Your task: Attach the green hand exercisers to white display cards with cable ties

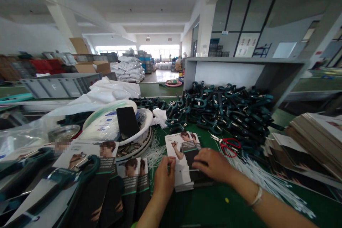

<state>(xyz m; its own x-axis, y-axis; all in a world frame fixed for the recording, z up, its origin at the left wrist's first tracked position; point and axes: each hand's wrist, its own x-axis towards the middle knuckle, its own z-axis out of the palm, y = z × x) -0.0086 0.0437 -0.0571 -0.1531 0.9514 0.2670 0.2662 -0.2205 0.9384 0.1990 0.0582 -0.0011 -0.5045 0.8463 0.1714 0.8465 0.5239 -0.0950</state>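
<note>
A small stack of printed cardboard cards [183, 171], showing a person and a hand grip strengthener, lies in front of me. At its left edge is my left hand [164, 178], fingers curled together; whatever they pinch, if anything, is hidden. My right hand [213, 165] rests over the stack's right side, fingers bent and apart on the dark part. Red-handled scissors [229, 146] lie beyond that hand, near a spread of white cable ties [275, 185]. On the left, a dark green hand grip strengthener [64, 185] lies on more of these cards.
Many grip strengtheners [227, 110] heap out of a grey bin [287, 78]. A black phone [127, 123] lies on a bag in a white basin [148, 128], above a tray of metal parts [135, 148]. Stacked cardboard cards [315, 131] stand right; a grey crate [62, 85] stands behind.
</note>
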